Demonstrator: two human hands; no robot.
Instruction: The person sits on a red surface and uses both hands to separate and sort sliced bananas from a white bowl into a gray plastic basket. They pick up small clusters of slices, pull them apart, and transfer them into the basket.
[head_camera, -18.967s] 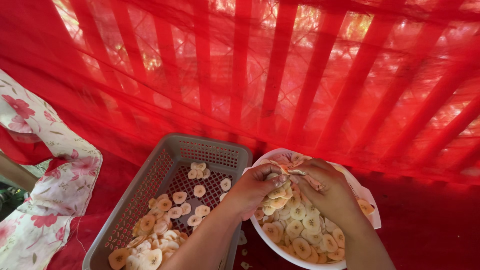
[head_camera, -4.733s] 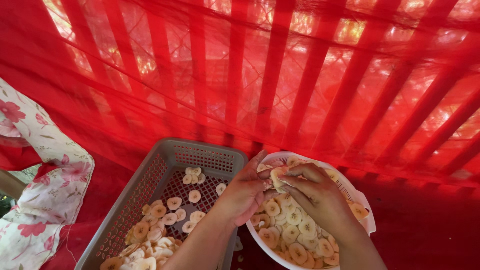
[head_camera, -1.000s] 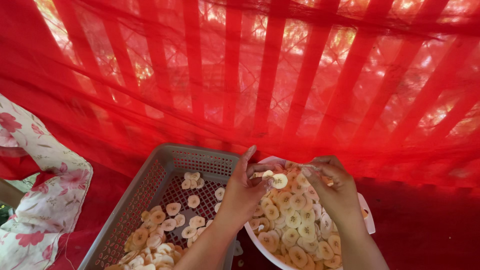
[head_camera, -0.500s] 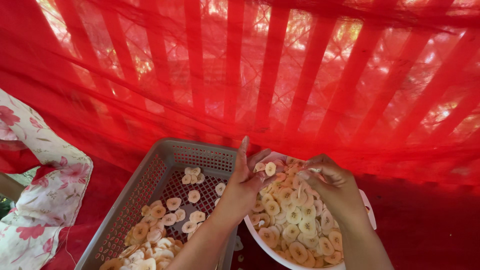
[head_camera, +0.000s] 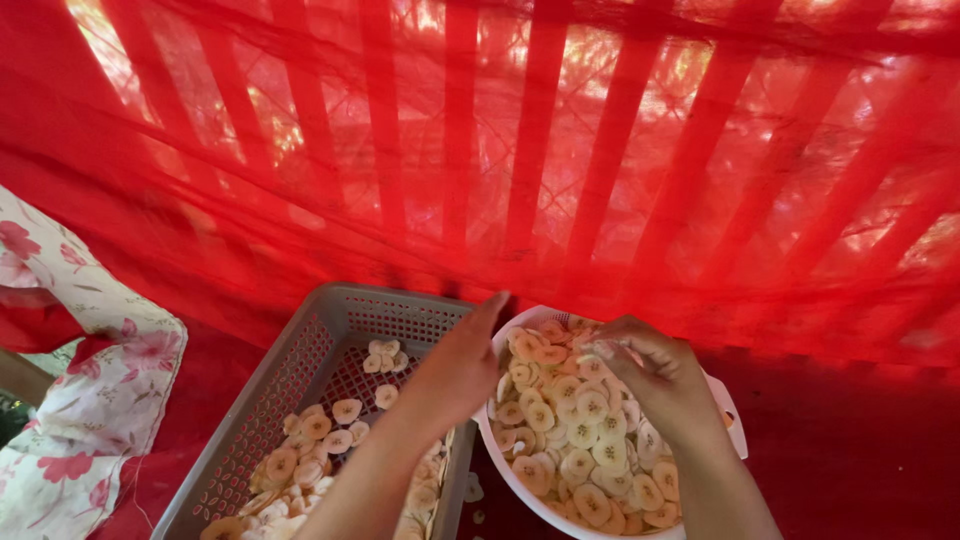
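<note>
A white bowl (head_camera: 486, 447) heaped with pale round banana slices (head_camera: 578, 436) sits at lower right. Left of it and touching it stands a grey perforated plastic basket (head_camera: 298, 348) with a thinner layer of slices (head_camera: 322, 436). My left hand (head_camera: 458, 372) hovers over the gap between basket and bowl with its fingers stretched straight out, and I see no slice in it. My right hand (head_camera: 652, 380) is over the far side of the bowl, its fingertips pinched on a small pale slice.
Red netting (head_camera: 560, 150) hangs close behind as a wall and covers the surface under the containers. At the left edge is a person's floral-print white and pink cloth (head_camera: 105, 385). A few loose slices lie between basket and bowl.
The slice held up between my hands half a second ago is gone from view. My left hand has straightened and shifted slightly toward the basket. My right hand stays over the bowl.
</note>
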